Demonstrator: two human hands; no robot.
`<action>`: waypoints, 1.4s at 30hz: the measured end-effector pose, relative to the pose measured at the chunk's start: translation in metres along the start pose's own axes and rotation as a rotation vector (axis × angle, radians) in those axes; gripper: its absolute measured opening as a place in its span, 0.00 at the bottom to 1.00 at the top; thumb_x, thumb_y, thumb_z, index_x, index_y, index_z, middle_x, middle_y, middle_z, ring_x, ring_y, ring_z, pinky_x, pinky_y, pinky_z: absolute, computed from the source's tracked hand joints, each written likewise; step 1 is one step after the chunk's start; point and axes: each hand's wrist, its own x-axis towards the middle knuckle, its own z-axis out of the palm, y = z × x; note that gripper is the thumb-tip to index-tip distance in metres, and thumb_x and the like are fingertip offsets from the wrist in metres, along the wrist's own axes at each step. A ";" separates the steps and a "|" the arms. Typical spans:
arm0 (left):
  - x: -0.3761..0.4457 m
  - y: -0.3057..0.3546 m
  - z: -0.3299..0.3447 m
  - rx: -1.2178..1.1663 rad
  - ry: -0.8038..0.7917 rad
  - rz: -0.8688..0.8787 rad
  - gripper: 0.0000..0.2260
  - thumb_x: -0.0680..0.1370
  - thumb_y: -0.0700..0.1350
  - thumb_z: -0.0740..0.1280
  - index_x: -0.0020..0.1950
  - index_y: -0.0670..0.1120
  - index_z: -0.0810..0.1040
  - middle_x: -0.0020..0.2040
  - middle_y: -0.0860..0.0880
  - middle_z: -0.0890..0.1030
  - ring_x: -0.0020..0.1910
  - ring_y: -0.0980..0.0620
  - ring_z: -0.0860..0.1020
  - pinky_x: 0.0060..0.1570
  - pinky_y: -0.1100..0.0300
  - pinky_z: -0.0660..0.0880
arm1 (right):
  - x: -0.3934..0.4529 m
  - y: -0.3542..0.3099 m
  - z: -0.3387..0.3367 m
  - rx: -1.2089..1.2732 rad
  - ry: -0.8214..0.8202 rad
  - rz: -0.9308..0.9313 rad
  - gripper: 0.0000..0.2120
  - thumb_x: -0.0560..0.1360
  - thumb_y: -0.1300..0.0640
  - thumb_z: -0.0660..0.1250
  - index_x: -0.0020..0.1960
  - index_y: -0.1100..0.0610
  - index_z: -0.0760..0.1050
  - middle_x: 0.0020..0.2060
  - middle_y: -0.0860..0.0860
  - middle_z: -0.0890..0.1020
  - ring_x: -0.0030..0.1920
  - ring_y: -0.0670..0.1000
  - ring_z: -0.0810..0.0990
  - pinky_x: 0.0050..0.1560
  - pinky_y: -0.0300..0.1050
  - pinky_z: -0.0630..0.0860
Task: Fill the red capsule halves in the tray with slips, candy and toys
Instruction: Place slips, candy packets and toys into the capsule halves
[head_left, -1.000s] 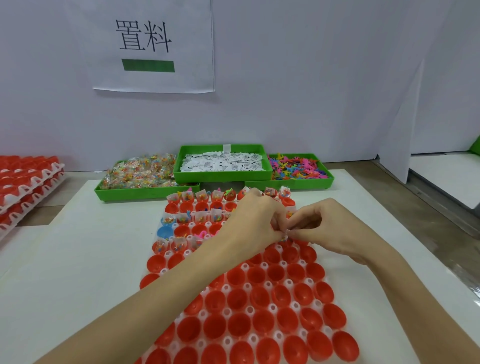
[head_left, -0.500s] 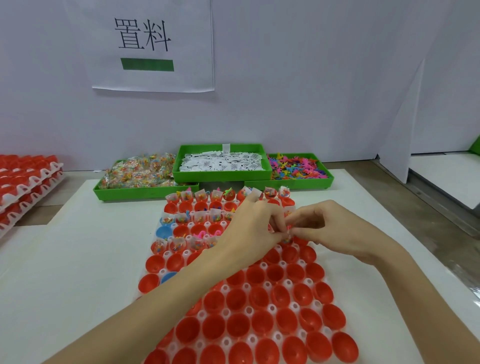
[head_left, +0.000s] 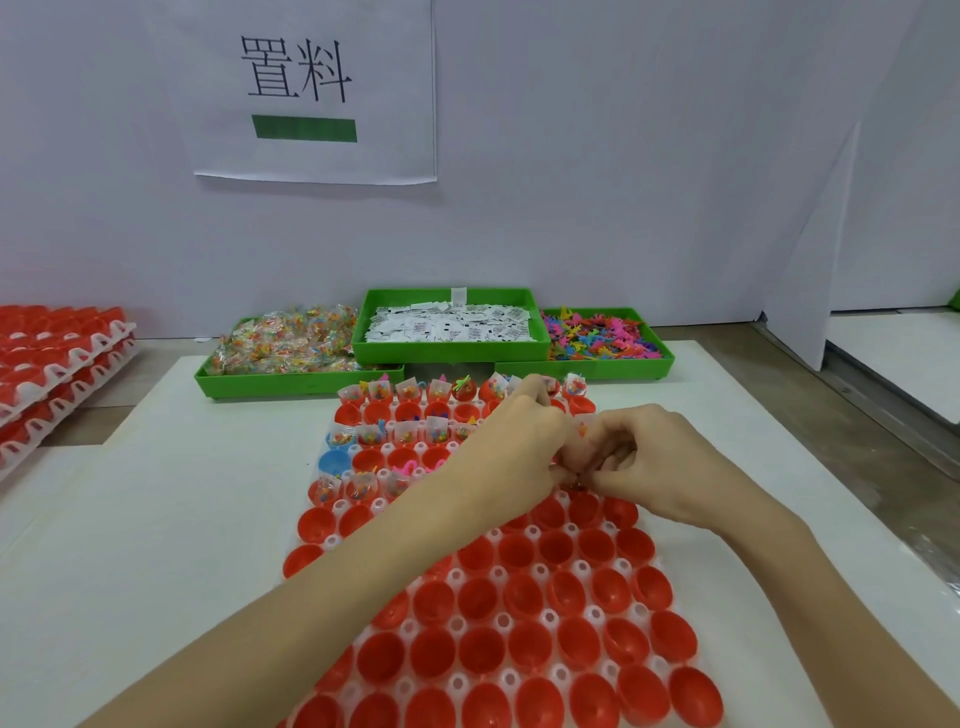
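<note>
Currently both hands meet over the right part of the tray, roughly at its third row from the far end. The left hand and the right hand have curled fingers pressed tip to tip on a small item between them (too small and too hidden to identify; a candy packet or a slip is likely). Each hand appears to pinch it.

Position of the target: the red capsule halves that are still unfilled lie directly beneath and nearward of the fingertips, toward the person. Filled halves lie beyond and to the left of the fingertips. The tray's long axis runs away from the person, so the filling order advances toward the body.

Supply: the candy bin, slip bin and toy bin stand on the worktop beyond the fingertips, past the tray's far end. The toy bin is nearer the right hand, the candy bin nearer the left.

Judgement: the next placement is a short downward drop; neither hand needs to travel sideways.
</note>
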 end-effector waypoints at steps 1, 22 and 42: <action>0.001 -0.002 -0.005 -0.023 -0.031 -0.004 0.05 0.76 0.42 0.76 0.52 0.49 0.89 0.42 0.61 0.77 0.53 0.57 0.65 0.52 0.68 0.65 | 0.000 0.000 0.000 -0.006 -0.001 -0.005 0.09 0.68 0.64 0.78 0.40 0.51 0.85 0.33 0.44 0.85 0.34 0.41 0.83 0.37 0.32 0.77; 0.008 -0.010 -0.004 -0.004 -0.027 -0.078 0.07 0.79 0.45 0.73 0.57 0.50 0.86 0.49 0.54 0.86 0.51 0.55 0.65 0.49 0.61 0.66 | -0.005 -0.001 -0.018 0.012 -0.002 -0.033 0.07 0.75 0.59 0.75 0.44 0.46 0.88 0.38 0.41 0.87 0.41 0.41 0.84 0.44 0.35 0.78; -0.001 0.004 -0.004 0.048 0.018 -0.033 0.04 0.77 0.49 0.76 0.49 0.51 0.89 0.51 0.52 0.81 0.53 0.51 0.71 0.54 0.64 0.61 | 0.000 -0.002 -0.010 -0.101 0.235 -0.120 0.07 0.75 0.58 0.75 0.49 0.48 0.88 0.39 0.41 0.86 0.41 0.39 0.83 0.46 0.31 0.77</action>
